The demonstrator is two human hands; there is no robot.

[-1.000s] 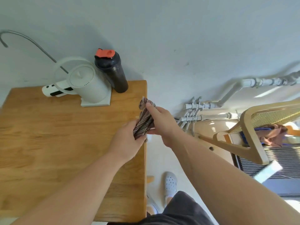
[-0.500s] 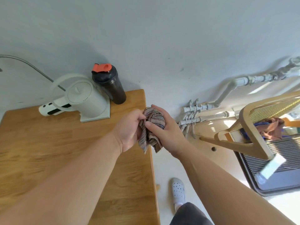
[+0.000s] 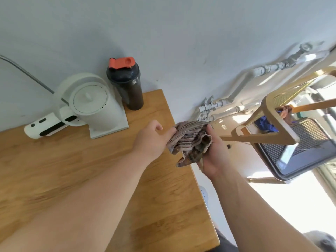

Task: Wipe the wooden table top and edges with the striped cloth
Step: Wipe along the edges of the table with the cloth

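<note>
Wooden table top (image 3: 72,170) lies under the left hand (image 3: 151,140). Its fingers are nearly straight and touch the left side of the striped cloth (image 3: 189,140). The right hand (image 3: 215,157) grips the bunched cloth, thumb on top, up in the air over the table's right edge. Past the left hand stand a white kettle (image 3: 94,106) and a black shaker bottle (image 3: 131,91).

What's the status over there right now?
Right hand grips bunched striped cloth; left hand touches it, thumb clear. Cloth off the table, over its right edge. Kettle and bottle stand at the back.
</note>
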